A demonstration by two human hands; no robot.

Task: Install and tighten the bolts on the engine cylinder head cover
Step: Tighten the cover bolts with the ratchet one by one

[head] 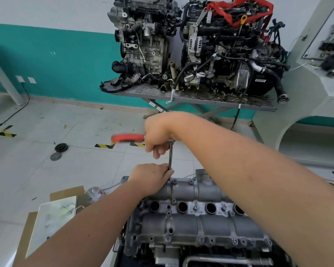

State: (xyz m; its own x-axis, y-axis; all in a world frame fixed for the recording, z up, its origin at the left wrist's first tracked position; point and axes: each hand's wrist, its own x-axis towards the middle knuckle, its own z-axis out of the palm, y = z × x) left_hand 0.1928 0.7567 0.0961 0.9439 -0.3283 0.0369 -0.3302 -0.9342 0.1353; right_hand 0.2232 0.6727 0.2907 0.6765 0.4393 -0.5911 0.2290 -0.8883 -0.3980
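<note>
Cylinder head cover (193, 222), grey and studded with seated bolts (234, 241), occupied the lower centre of the frame. Right hand (158, 135), at centre, gripped the red-handled wrench (127, 137), its shaft upright. Below it, left hand (150, 177) pinched the shaft's lower end at the cover's far edge.

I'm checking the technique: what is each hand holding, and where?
Right hand grips the red-handled wrench at its head; left hand pinches the extension shaft near its lower end.
</note>
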